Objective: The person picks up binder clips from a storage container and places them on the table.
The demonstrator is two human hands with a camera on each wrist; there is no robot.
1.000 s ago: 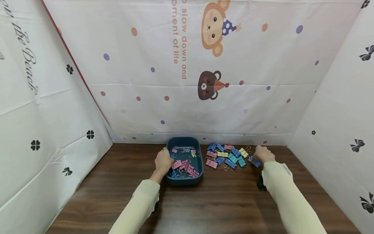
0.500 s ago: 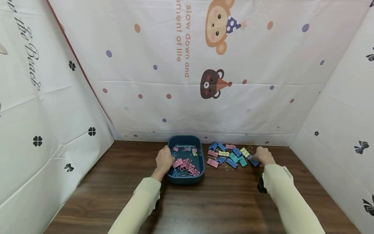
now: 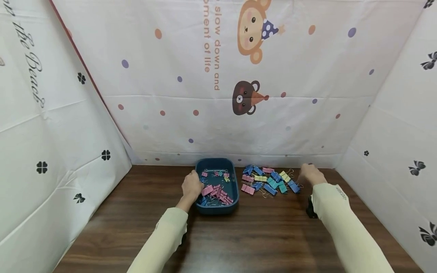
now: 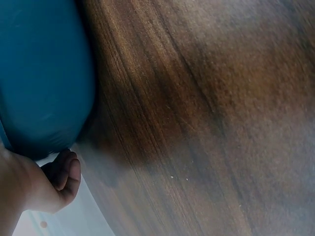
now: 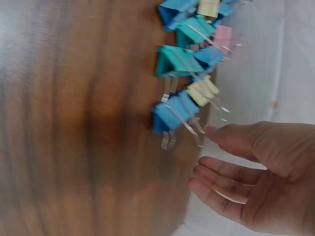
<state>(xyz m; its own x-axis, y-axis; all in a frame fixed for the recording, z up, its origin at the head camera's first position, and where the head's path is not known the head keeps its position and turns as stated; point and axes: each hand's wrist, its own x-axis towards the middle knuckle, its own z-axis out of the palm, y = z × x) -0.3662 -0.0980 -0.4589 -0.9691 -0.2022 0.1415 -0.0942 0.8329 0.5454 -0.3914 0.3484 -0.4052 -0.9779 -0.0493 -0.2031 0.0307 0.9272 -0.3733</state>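
Observation:
My left hand (image 3: 192, 186) grips the left rim of a dark blue tray (image 3: 235, 189). Inside that tray lie pink binder clips (image 3: 218, 193), with a few blue ones and several small ones towards the far end. In the left wrist view, the fingers of my left hand (image 4: 54, 182) curl beside the tray's wall (image 4: 49, 73). Just right of the loose clip pile is my right hand (image 3: 311, 175). The right wrist view shows its fingers loosely bent with nothing between them, the thumb close to the wire handles of a blue binder clip (image 5: 174, 114).
Between tray and right hand, a pile of pink, blue, teal and yellow binder clips lies on the brown wooden table (image 3: 252, 235). A teal clip (image 5: 179, 61) sits beside the nearest blue one. White printed sheets (image 3: 164, 125) stand behind and at both sides.
The blue binder clip at the pile's right end was at my right fingers and now lies free against the pile. My right hand has moved slightly right. The left hand stays on the tray.

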